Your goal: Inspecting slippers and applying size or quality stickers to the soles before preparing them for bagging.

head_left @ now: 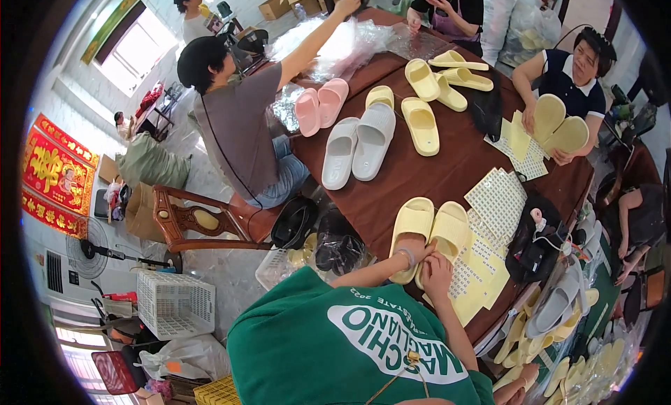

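Note:
A pair of pale yellow slide slippers lies before me at the table's near edge, a left slipper [411,220] and a right slipper [451,227]. My left hand [412,251] reaches over the left slipper's footbed, its fingers closed at the inner edge between the two. Close beside it, my right hand [437,271] has its fingers bent together at the right slipper's heel end; anything small between them cannot be made out. Yellow sticker sheets [482,269] lie just right of my right hand, and a white sticker sheet [496,202] lies farther off.
Grey slippers [374,143], pink slippers [333,101] and yellow slippers [420,125] stand farther across the brown-covered table [363,209]. A black bag [535,244] lies at the right. Co-workers sit around; one holds yellow slippers [565,136]. A wooden chair [203,220] stands left.

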Demonstrator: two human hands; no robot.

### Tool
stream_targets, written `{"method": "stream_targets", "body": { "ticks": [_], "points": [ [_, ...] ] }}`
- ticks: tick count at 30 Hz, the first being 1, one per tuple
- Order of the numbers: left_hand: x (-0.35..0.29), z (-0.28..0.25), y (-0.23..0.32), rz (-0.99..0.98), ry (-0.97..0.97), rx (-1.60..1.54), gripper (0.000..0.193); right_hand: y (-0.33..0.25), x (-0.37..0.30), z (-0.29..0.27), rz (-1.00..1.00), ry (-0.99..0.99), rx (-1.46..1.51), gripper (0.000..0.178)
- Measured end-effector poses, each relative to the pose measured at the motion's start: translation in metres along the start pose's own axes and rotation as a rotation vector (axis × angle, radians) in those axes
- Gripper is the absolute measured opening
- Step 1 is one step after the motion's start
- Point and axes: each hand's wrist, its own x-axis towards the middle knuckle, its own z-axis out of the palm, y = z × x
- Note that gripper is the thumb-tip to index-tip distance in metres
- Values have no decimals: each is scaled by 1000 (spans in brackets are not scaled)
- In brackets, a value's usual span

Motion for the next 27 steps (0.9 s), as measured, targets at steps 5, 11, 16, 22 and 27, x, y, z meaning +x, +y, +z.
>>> {"method": "stream_targets", "body": {
  "ticks": [5, 11, 16, 22, 27],
  "points": [
    [1, 3, -2, -1, -9, -19, 80, -2, 1, -1, 8, 13, 12, 15],
    [1, 2, -1, -22, -47, -48, 81, 0, 1, 0, 6, 5, 8, 15],
    [2, -4, 2, -35, -88, -11, 78, -1, 1, -1, 13, 3, 21, 14],
    [2, -10, 3, -75, -208, -25, 76, -2, 1, -2, 19, -6, 16, 14],
    [4, -6, 0, -70, -212, -28, 76, -2, 2, -2, 24, -28, 23, 15]
  ]
}}
